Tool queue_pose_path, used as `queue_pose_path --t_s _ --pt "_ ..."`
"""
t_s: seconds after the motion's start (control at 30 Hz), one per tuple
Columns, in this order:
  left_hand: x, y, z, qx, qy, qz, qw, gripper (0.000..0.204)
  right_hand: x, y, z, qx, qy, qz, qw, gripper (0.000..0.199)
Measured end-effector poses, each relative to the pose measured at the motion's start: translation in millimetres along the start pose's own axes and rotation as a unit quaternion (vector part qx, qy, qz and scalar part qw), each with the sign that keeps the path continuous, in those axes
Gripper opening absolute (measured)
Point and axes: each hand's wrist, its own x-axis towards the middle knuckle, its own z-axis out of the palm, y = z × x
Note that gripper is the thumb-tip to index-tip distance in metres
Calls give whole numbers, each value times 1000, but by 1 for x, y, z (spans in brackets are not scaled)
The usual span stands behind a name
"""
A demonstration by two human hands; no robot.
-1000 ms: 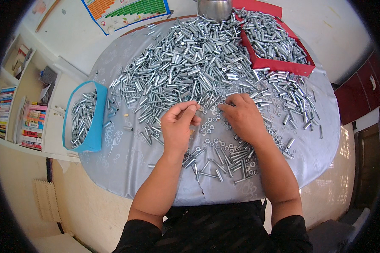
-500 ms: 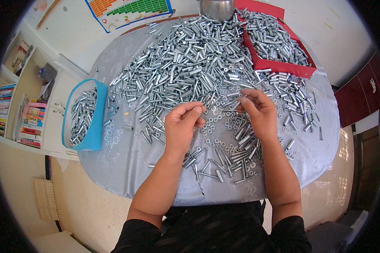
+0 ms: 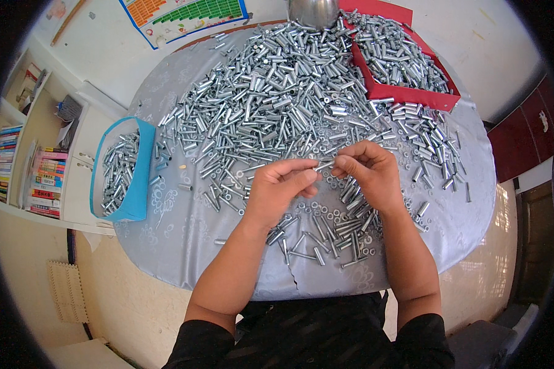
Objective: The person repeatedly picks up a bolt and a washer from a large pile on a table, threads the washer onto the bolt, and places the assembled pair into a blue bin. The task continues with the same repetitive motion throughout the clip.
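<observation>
- The left hand and right hand meet above the middle of the tabletop, fingertips pinched from both sides on one small silver bolt held level between them.
- Both grips are closed on that bolt; whether anything else sits in the fingers is too small to tell.
- Half a second ago the hands were lower and a little apart, fingers down among the loose parts; now they are raised off the cloth and brought together.
- A second ago both hands lay flat on the scatter, picking.
- Right under the hands lies a scatter of nuts and short bolts, reaching toward the near edge.
- Past the hands, a broad heap of sleeves covers the tabletop up to the far edge, unchanged from before.
- At the far right corner a red tray holds more silver parts, its corner lying on the heap.
- Off the left edge a blue bin, tilted, holds a smaller lot of the same parts.
- At the far edge stands a steel pot, only its lower part in view.
- Left of the table, shelves with books.
</observation>
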Motion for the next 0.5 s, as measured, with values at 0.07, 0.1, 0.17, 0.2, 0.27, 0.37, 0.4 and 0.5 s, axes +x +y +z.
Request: queue_pose_path --t_s 0.07,0.1,0.17,0.2,0.27,0.37,0.4,0.5 --pt "-1 2 4 10 -4 -8 1000 21 -2 -2 1 -4 8 6 1000 9" --pt "-1 2 4 6 9 -2 1000 20 -4 -3 3 -7 20 11 1000 11" --pt "-1 2 3 -1 39 11 999 19 -5 -11 2 -140 12 16 990 17" --pt "-1 1 -1 -6 54 18 998 18 -6 -21 -5 -267 -6 16 964 22" --pt "3 0 -7 -19 81 33 996 18 -9 -31 -16 -438 -50 10 897 32" --pt "3 -1 -7 -21 90 34 995 17 -16 -30 -23 -551 -113 -23 826 46" --pt "3 -2 -7 -26 89 34 995 17 -18 -30 -20 -562 -114 -38 819 45" --pt "3 -3 -7 -33 78 36 996 17 -19 -32 -16 -588 -123 -62 797 43"
